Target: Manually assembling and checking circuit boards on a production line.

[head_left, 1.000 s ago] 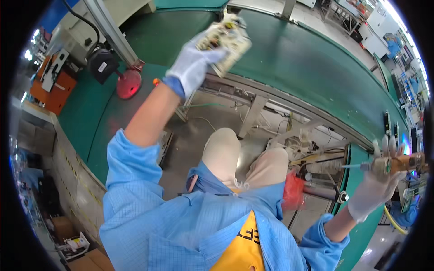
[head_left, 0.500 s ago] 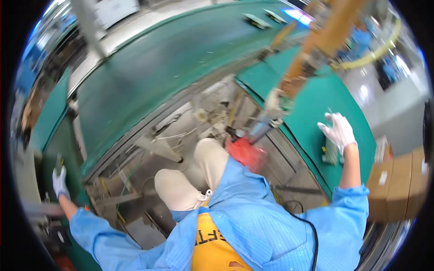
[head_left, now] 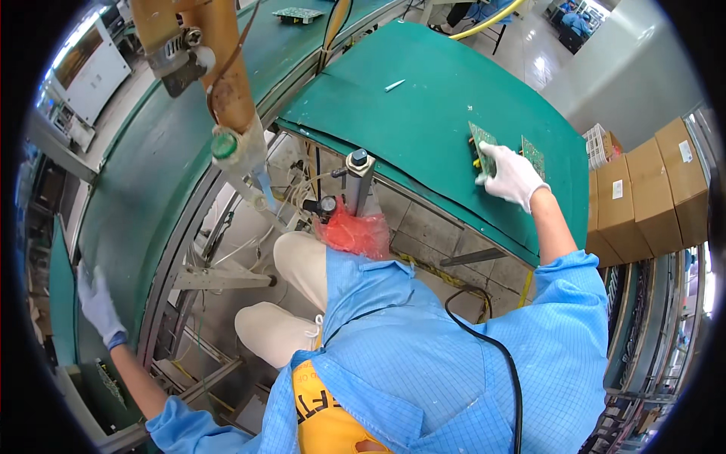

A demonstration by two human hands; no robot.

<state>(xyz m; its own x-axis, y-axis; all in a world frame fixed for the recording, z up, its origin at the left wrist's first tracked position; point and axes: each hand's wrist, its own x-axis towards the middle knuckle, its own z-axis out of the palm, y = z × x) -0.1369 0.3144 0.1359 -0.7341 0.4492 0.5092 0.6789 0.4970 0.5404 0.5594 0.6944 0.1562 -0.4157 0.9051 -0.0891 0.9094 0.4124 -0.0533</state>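
My right hand [head_left: 510, 175], in a white glove, is closed on the near edge of a green circuit board [head_left: 482, 139] standing on its edge over the green-topped table. A second circuit board [head_left: 532, 157] stands just to the right of it, partly hidden by the hand. Out at the far left, my gloved left hand [head_left: 100, 304] hovers over the edge of the green belt, fingers stretched out and holding nothing. Below that hand lies another circuit board [head_left: 110, 381], partly in shadow.
A small white stick-like object [head_left: 394, 85] lies on the green table [head_left: 423, 57]. Orange pipework [head_left: 227, 83] hangs over the belt [head_left: 125, 197]. Cardboard boxes [head_left: 643, 204] stand at the right. A red plastic bag [head_left: 354, 231] is by my knees. One board [head_left: 298, 14] sits farther along the belt.
My view has swung to the right. My right hand, open above the boards before, has closed on one. My left hand has come away from a board and is now empty.
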